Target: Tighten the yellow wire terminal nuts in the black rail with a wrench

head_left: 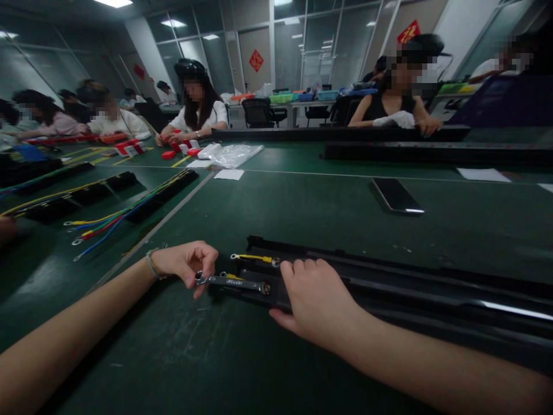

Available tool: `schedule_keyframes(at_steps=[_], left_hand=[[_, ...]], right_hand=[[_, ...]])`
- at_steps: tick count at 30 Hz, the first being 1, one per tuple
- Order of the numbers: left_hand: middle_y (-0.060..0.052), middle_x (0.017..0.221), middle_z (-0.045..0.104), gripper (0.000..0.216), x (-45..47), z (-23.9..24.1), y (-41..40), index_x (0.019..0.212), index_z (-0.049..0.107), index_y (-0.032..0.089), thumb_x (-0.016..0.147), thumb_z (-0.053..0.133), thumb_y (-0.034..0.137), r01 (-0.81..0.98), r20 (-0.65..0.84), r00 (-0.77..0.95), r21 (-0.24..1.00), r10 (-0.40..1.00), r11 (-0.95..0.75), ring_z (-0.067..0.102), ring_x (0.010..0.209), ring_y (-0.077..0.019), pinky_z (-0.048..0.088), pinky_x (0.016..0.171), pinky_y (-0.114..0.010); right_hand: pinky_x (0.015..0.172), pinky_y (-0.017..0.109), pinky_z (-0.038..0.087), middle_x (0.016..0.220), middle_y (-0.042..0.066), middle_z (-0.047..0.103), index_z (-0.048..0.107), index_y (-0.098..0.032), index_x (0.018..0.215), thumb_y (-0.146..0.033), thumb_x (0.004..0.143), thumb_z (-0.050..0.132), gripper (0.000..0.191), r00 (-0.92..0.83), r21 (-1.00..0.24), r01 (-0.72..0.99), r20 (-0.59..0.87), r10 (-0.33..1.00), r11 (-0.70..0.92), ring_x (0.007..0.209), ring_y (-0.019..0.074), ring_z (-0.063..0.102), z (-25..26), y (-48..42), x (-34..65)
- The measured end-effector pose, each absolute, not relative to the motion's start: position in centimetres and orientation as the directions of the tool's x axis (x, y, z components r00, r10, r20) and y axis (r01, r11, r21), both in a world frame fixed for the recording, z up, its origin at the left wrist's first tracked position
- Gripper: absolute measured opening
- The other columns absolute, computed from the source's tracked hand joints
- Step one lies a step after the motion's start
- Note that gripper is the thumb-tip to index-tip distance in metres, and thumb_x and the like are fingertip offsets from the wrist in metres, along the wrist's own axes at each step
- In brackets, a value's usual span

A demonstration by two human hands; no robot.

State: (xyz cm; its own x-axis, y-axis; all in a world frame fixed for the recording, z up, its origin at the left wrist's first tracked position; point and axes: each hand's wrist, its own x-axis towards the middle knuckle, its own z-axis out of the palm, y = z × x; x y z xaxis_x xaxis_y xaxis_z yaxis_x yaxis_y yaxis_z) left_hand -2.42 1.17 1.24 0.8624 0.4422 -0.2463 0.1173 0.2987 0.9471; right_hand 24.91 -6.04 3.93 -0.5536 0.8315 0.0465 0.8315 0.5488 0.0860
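Note:
My left hand [192, 264] pinches one end of a shiny metal wrench [235, 282]. The wrench's other end sits around a fastener near the end of a long black channel [415, 282]. My right hand [317, 294] is wrapped over this channel, fingers on top and thumb at its near side. A short yellow wire [254, 257] with a ring terminal runs along the far side of the channel's end, by a second fastener. Another yellow lead [233, 276] shows partly behind the wrench. What lies under my right palm is hidden.
A phone [397, 196] lies on the green table [280, 207]. To the left are black strips with coloured wires [125, 210] ending in ring terminals. A plastic bag [235, 155], red parts [168, 154] and further black channels [432, 154] lie farther back, where co-workers sit.

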Motion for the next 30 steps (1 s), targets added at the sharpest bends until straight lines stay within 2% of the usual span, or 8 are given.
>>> schedule_keyframes(at_steps=[8, 12, 15, 18, 23, 27, 30], left_hand=[[-0.004, 0.064, 0.067, 0.02, -2.1, 1.3, 1.8, 0.081, 0.058, 0.011, 0.069, 0.069, 0.022, -0.003, -0.132, 0.745, 0.979, 0.654, 0.202, 0.061, 0.056, -0.0122, 0.045, 0.052, -0.019], [-0.004, 0.066, 0.067, 0.02, -1.6, 1.4, 1.8, 0.087, 0.057, 0.011, 0.072, 0.066, 0.021, -0.025, -0.102, 0.723, 0.985, 0.683, 0.173, 0.061, 0.059, -0.0121, 0.046, 0.055, -0.02], [-0.005, 0.066, 0.068, 0.02, -1.7, 1.6, 1.7, 0.085, 0.056, 0.01, 0.071, 0.066, 0.021, 0.007, -0.128, 0.715, 0.984, 0.687, 0.176, 0.062, 0.059, -0.0129, 0.046, 0.055, -0.021], [-0.006, 0.065, 0.068, 0.021, -2.0, 1.8, 1.6, 0.081, 0.056, 0.011, 0.068, 0.069, 0.02, 0.057, -0.194, 0.74, 0.972, 0.644, 0.226, 0.063, 0.057, -0.0142, 0.047, 0.053, -0.021], [-0.005, 0.065, 0.068, 0.026, -2.6, 2.1, 1.3, 0.076, 0.055, 0.013, 0.06, 0.075, 0.016, 0.14, -0.302, 0.816, 0.931, 0.494, 0.337, 0.064, 0.058, -0.0169, 0.047, 0.05, -0.021], [-0.004, 0.065, 0.067, 0.025, -2.5, 2.3, 0.9, 0.074, 0.056, 0.014, 0.058, 0.075, 0.015, 0.218, -0.347, 0.858, 0.914, 0.378, 0.343, 0.064, 0.058, -0.0165, 0.046, 0.049, -0.02], [-0.004, 0.064, 0.067, 0.023, -2.4, 2.2, 0.8, 0.075, 0.057, 0.015, 0.06, 0.074, 0.017, 0.242, -0.35, 0.871, 0.917, 0.345, 0.318, 0.064, 0.057, -0.0166, 0.046, 0.048, -0.021]], right_hand=[[0.06, 0.035, 0.036, 0.073, 0.011, 0.056, 0.053, -0.014, 0.087, -0.054, 0.067, 0.045, 0.046, -0.553, 0.083, 0.833, 0.057, 0.831, 0.548, 0.068, 0.0235, 0.052, 3.8, -6.2, 24.9], [0.058, 0.035, 0.036, 0.072, 0.011, 0.056, 0.053, -0.013, 0.087, -0.054, 0.067, 0.045, 0.046, -0.552, 0.087, 0.833, 0.056, 0.832, 0.546, 0.066, 0.0236, 0.052, 3.9, -6.1, 24.9], [0.059, 0.036, 0.037, 0.073, 0.011, 0.056, 0.053, -0.013, 0.088, -0.054, 0.067, 0.045, 0.047, -0.555, 0.082, 0.831, 0.056, 0.83, 0.55, 0.066, 0.0241, 0.052, 3.8, -6.1, 24.9], [0.06, 0.036, 0.037, 0.073, 0.011, 0.056, 0.052, -0.013, 0.088, -0.055, 0.066, 0.046, 0.048, -0.554, 0.083, 0.832, 0.071, 0.83, 0.548, 0.067, 0.024, 0.052, 3.7, -6.1, 24.9], [0.059, 0.036, 0.037, 0.073, 0.011, 0.057, 0.053, -0.013, 0.089, -0.055, 0.067, 0.044, 0.049, -0.556, 0.085, 0.83, 0.062, 0.829, 0.551, 0.067, 0.024, 0.052, 3.7, -6.0, 24.9], [0.059, 0.036, 0.037, 0.073, 0.011, 0.056, 0.053, -0.013, 0.089, -0.056, 0.066, 0.044, 0.05, -0.553, 0.094, 0.832, 0.052, 0.832, 0.547, 0.067, 0.0239, 0.052, 3.7, -6.0, 25.0], [0.059, 0.035, 0.037, 0.073, 0.011, 0.056, 0.054, -0.013, 0.089, -0.056, 0.067, 0.044, 0.05, -0.552, 0.086, 0.832, 0.04, 0.833, 0.548, 0.067, 0.0238, 0.052, 3.8, -5.9, 24.9]])
